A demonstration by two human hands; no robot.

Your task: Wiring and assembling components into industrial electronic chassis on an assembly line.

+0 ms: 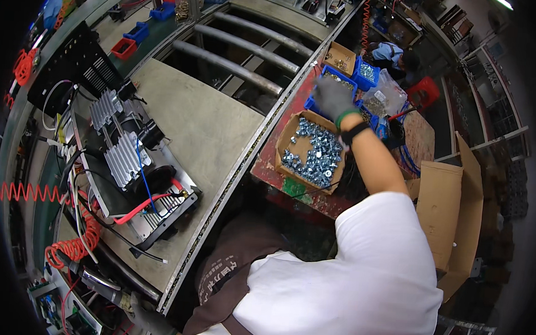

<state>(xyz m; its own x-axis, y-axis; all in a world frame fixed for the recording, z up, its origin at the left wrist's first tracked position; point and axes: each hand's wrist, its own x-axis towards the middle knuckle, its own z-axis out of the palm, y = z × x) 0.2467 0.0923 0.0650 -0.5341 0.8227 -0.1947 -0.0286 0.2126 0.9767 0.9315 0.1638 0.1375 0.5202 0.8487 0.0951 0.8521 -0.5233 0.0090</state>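
Note:
My right hand [335, 99], in a grey glove, reaches over a blue bin [338, 78] of small brass-coloured parts. Its fingers point down and away, so what they hold, if anything, is hidden. Just nearer lies an open cardboard box [290, 121] of shiny bluish screws [317, 155]. At the lower left my gloved left hand [149, 320] is closed round a silver air screwdriver [101, 282], near a red coiled hose [76, 249]. On the bench to the left stands an assembly [127, 142] with finned metal heat sinks, black round parts and loose wires.
Metal rollers [246, 69] span a gap beyond the bench plate [221, 138]. Another blue bin [365, 72], a small carton [339, 58] and a plastic bag [384, 96] crowd the red table. A tall cardboard box [440, 207] stands at right. A co-worker [388, 52] is farther back.

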